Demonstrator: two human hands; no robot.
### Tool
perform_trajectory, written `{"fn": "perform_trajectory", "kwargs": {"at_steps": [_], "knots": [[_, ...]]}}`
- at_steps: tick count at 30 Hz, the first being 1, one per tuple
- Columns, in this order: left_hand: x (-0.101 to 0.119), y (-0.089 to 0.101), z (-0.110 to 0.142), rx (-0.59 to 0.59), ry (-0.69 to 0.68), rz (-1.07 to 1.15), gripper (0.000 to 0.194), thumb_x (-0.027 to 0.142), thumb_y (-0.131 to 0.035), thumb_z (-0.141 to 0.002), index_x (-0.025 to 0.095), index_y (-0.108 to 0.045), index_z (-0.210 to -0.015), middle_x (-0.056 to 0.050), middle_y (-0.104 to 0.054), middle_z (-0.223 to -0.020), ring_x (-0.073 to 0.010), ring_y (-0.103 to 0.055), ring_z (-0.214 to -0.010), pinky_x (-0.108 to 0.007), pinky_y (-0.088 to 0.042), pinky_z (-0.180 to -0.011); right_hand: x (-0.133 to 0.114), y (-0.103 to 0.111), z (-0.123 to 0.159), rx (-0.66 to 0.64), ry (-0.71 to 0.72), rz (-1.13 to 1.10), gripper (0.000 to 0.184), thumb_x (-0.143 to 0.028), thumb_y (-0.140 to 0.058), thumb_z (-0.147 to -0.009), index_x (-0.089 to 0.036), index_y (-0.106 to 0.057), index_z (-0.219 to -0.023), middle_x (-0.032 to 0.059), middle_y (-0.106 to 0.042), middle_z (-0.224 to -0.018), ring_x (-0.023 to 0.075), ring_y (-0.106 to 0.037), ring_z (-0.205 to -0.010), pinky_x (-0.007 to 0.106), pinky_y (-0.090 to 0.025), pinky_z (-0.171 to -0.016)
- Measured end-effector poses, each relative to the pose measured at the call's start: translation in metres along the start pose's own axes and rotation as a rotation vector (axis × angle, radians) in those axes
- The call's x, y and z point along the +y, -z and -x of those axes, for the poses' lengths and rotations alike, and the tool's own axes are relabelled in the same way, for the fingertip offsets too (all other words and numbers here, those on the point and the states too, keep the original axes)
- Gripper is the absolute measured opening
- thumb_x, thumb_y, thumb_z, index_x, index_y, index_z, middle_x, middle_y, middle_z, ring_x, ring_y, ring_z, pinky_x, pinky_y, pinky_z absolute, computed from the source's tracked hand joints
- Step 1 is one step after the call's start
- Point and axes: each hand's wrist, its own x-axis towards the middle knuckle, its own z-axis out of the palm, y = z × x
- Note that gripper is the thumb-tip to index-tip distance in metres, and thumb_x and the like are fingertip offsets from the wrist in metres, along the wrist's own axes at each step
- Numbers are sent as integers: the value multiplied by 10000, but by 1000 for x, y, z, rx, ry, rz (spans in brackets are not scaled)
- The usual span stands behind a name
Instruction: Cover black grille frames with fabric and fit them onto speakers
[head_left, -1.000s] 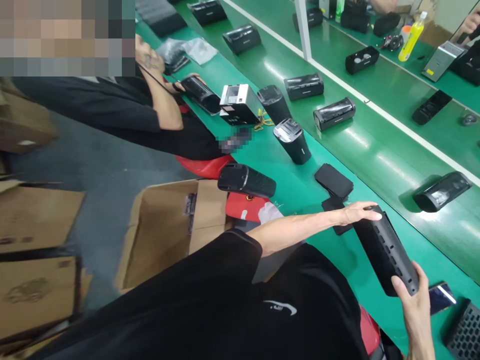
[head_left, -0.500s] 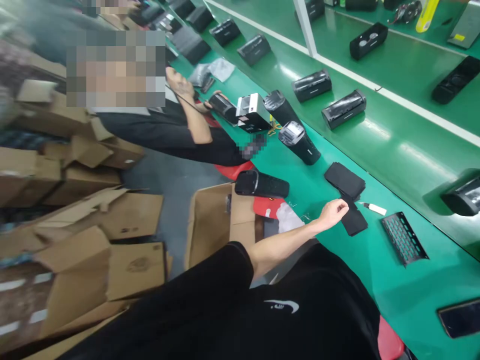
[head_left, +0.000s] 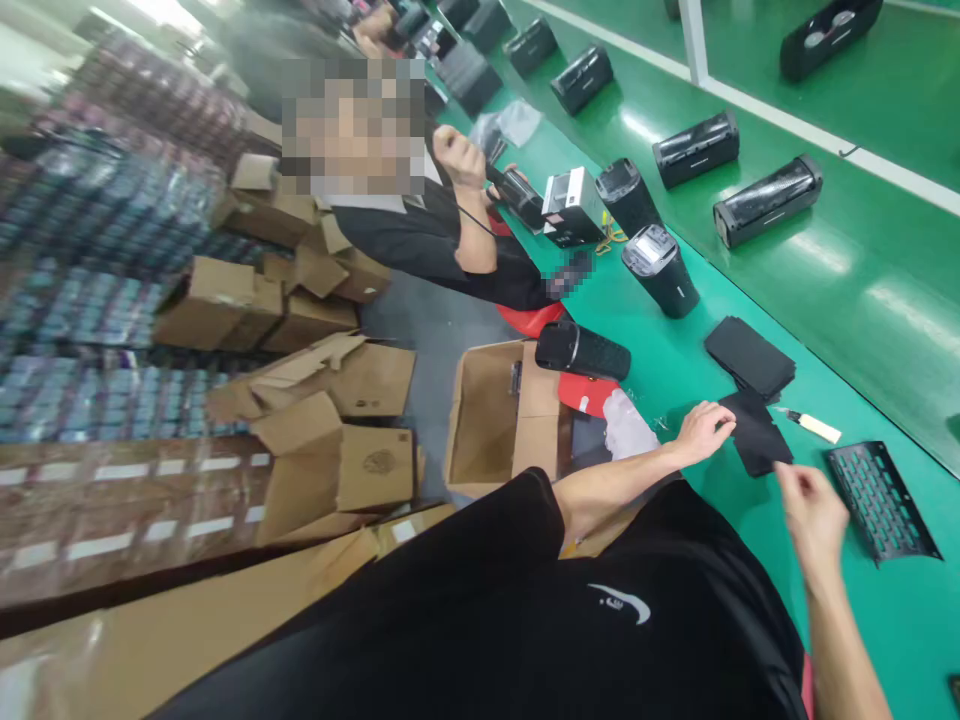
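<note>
My left hand is at the left edge of a few thin black sheets on the green table, its fingers curled and pinching at that edge. My right hand has its fingers bent close to the sheets' lower right corner; whatever lies between them is hidden. Just behind, a thicker stack of black sheets overlaps the others. A small tool with a pale handle lies to the right of the stack. Beside my right hand rests a black perforated panel.
Black speakers stand on the table and along the green conveyor. Another speaker lies at the table edge, above an open carton. A co-worker's hand is raised at the back. Cardboard boxes fill the left.
My view has swung left, so things appear further right. My right hand has come into view by the sheets' corner. My left hand stays by the sheets. The co-worker's hand is raised higher.
</note>
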Motion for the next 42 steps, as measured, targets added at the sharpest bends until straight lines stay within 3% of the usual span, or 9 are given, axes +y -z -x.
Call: {"fn": "perform_trajectory", "kwargs": {"at_steps": [4,7,12,17,28,32,34,39,42], "knots": [[-5,-3,0,-19,-88,-74,210,361,-685,-967,211,-724,-1108,-65,-732,-1138,-233,-594,-1123,-398,-451,-1051,-17,-44,-7,-113,-53,103,262,-413,-594,-982,-184,-721,-1003,113,-711,-1002,262,-652,-875,378,-490,-809],[-6,-5,-3,-42,-173,-202,402,521,-717,-941,206,-706,-1191,-93,-706,-1184,-260,-574,-1153,-414,-445,-1020,-14,-45,-13,-144,-58,145,283,-384,-517,-979,-199,-728,-1018,133,-714,-1050,270,-648,-898,377,-451,-813],[0,-8,-6,-63,-197,-297,694,687,-743,-856,188,-635,-1327,-119,-636,-1259,-286,-555,-1180,-429,-428,-1011,5,-25,-20,-173,-64,143,377,-453,-446,-972,-202,-723,-1022,142,-724,-999,289,-650,-900,384,-441,-821],[14,-8,-7,-50,-119,-309,561,580,-706,-917,213,-610,-1332,-101,-588,-1266,-280,-535,-1194,-439,-421,-1012,19,-5,-20,-117,-89,47,433,-580,-435,-892,-220,-675,-915,125,-692,-837,301,-630,-829,402,-449,-798],[37,4,-12,-111,19,-361,504,450,-750,-850,235,-595,-1279,-102,-551,-1256,-294,-555,-1181,-466,-459,-1023,71,95,30,346,-248,-472,378,-598,-648,-848,-226,-625,-906,-43,-509,-685,157,-411,-602,310,-385,-598],[48,18,-9,-81,8,-357,491,400,-741,-851,165,-596,-1258,-150,-564,-1296,-324,-550,-1231,-487,-470,-1058,86,109,36,255,-290,-692,350,-529,-775,-776,-229,-610,-849,-52,-533,-675,139,-440,-603,275,-404,-576],[61,23,-6,-69,-117,-240,468,371,-718,-875,151,-603,-1271,-160,-576,-1331,-313,-542,-1285,-473,-455,-1115,82,109,36,180,-322,-761,388,-540,-820,-742,-220,-630,-848,-45,-565,-697,128,-462,-618,248,-410,-574],[112,3,3,-524,-640,314,865,500,-907,-725,230,-554,-1467,-133,-500,-1594,-306,-441,-1506,-440,-316,-1291,56,106,37,-22,-364,-943,495,-584,-931,-636,-211,-679,-842,-16,-609,-718,124,-506,-608,230,-455,-553],[129,-23,0,-823,-485,593,751,450,-897,-761,219,-615,-1417,-109,-650,-1442,-273,-577,-1384,-410,-418,-1212,49,108,39,-88,-375,-1020,505,-587,-949,-639,-205,-715,-870,3,-637,-730,129,-529,-595,237,-472,-538]]}}
